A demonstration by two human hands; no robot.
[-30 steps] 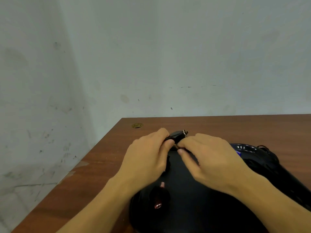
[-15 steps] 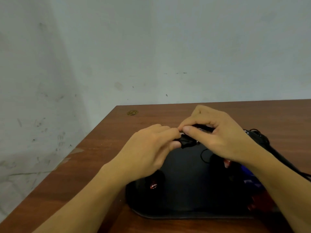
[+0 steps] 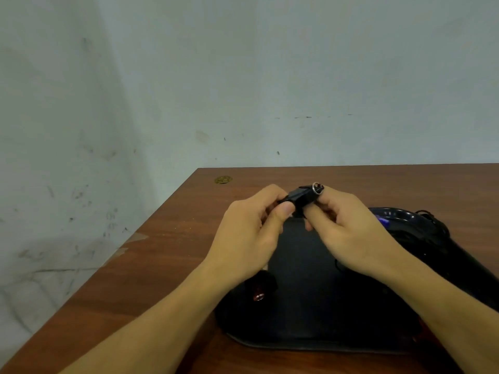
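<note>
Wooden table [image 3: 167,265] carries the black mat [image 3: 310,292]; above the mat's far edge my left hand [image 3: 251,238] and right hand [image 3: 351,233] both pinch the black plug [image 3: 303,197]. Since 0.5 s ago my right hand has slid back, baring its metal tip [image 3: 316,188], probably ready for fitting

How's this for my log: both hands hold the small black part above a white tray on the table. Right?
The tray is black, not white, per the head view. Left hand and right hand do hold the small black part above it.
</note>
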